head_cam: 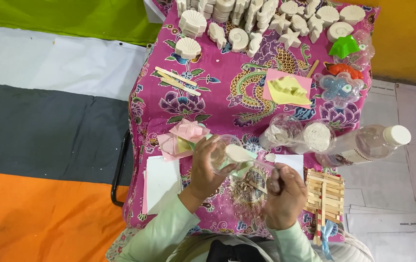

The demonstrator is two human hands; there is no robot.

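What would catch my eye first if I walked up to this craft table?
Probably the bright pink floral cloth over the table, with rows of white plaster shells and starfish along its far edge. Near the middle, the left hand holds a clear plastic cup while the right hand works a stick in it. To the right lies a clear bottle on its side.

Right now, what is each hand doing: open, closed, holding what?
Left hand: closed around a clear plastic cup, tilted.
Right hand: closed on a thin stick that reaches into the cup.
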